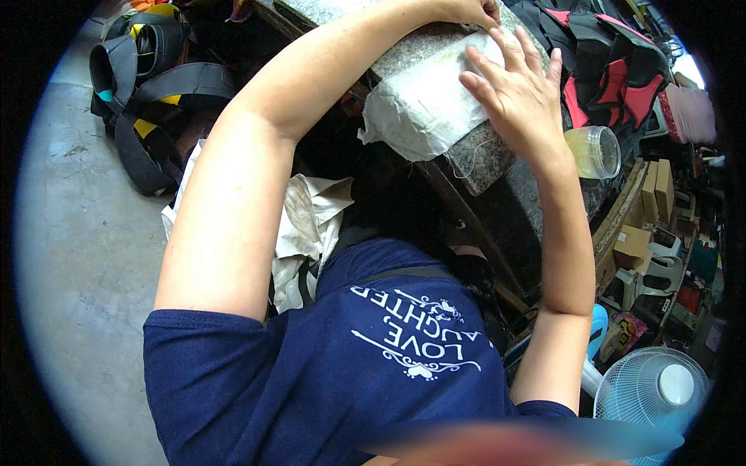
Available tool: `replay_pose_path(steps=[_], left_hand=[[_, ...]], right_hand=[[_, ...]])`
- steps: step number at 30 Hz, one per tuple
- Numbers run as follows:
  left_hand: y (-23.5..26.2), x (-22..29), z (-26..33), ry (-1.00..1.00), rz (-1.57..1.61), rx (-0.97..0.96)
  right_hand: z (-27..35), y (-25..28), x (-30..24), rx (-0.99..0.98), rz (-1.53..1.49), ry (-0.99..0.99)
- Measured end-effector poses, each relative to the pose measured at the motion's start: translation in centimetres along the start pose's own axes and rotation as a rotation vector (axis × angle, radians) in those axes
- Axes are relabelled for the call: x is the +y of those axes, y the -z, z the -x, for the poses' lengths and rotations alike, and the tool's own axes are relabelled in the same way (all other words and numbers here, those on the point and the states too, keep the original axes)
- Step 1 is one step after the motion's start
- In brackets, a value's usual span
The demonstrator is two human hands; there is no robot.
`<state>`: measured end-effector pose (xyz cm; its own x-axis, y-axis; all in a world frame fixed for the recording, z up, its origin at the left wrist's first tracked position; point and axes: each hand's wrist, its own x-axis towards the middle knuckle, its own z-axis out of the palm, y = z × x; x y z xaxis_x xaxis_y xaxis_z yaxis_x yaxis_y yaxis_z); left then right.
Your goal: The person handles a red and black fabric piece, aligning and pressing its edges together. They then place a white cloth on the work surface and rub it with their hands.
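A crumpled white cloth point(423, 109) lies over the near end of a speckled grey slab point(486, 155) on the workbench. My right hand point(519, 97) rests on the cloth's right part, its fingers spread and palm down. At the top edge of the view my left hand point(470, 11) is partly cut off. Its fingers curl down beside the cloth, close to my right fingertips. They look pinched together, and what is between them is hidden. A loose thread point(472, 172) hangs from the slab's near edge.
Right of the slab stand a clear jar point(594, 152) with yellowish contents and black-and-red pieces point(614, 85). Black straps with yellow parts point(155, 93) are bundled at the left. A pale cloth point(307, 225) drapes near my lap. A fan point(653, 396) stands at lower right, near cardboard boxes point(632, 246).
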<state>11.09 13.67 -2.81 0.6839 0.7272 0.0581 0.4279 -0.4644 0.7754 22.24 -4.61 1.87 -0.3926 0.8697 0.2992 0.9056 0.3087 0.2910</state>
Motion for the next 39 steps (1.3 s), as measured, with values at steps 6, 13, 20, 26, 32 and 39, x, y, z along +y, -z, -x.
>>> replay_pose_path(steps=[6, 13, 20, 26, 32, 39], left_hand=[[0.2, -0.1, 0.2, -0.001, 0.002, 0.013], [0.2, -0.3, 0.3, -0.003, 0.002, 0.024], [0.6, 0.1, -0.1, -0.017, -0.007, 0.022], [0.5, 0.3, 0.1, -0.013, -0.01, 0.027], [0.5, 0.3, 0.3, -0.011, -0.011, 0.046], [0.5, 0.1, 0.3, -0.014, -0.017, 0.073]], right_hand=[[0.6, -3.2, -0.8, -0.102, 0.178, 0.091], [0.4, -2.7, -0.8, -0.091, 0.15, 0.126], [0.8, -3.4, -0.9, 0.093, -0.01, 0.144], [0.8, -2.4, -1.6, 0.122, -0.037, 0.134], [0.8, -0.3, -0.9, -0.01, 0.028, 0.119], [-0.2, -0.8, -1.0, -0.085, 0.239, 0.096]])
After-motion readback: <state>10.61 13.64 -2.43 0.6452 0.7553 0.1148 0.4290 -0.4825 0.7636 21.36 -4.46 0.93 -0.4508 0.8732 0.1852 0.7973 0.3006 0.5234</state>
